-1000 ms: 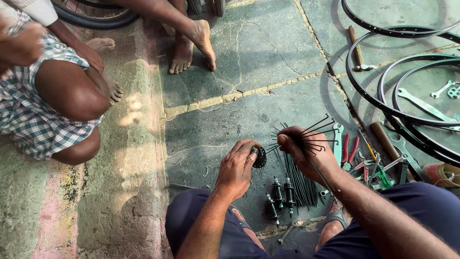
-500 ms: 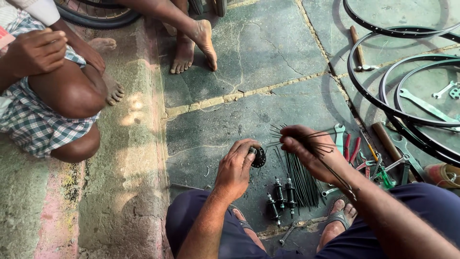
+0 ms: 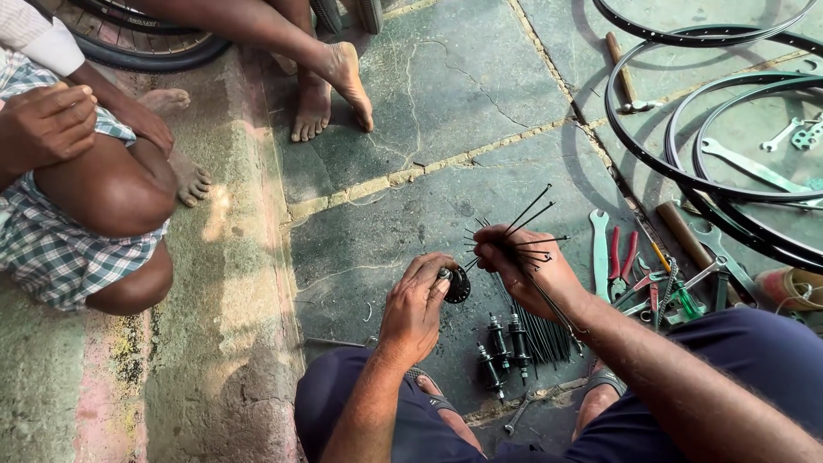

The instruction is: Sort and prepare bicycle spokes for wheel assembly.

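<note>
My left hand [image 3: 414, 309] grips a small black wheel hub [image 3: 457, 284] by its round flange, low over the stone floor. My right hand [image 3: 525, 266] holds a fanned bunch of thin black spokes [image 3: 525, 225], their tips pointing up and to the right, right next to the hub. A bundle of more spokes [image 3: 542, 333] lies on the floor under my right wrist. Beside it stand a few spare hubs [image 3: 504, 343] on end.
Pliers and spanners [image 3: 639, 270] lie to the right of my hands. Several black bicycle rims [image 3: 686, 176] lean at the far right. A squatting person in checked shorts [image 3: 60, 244] is at the left; another person's bare feet [image 3: 330, 90] stand at the top.
My right hand has shifted the spoke bunch left, closer to the hub. The squatting person's hand has moved onto their knee.
</note>
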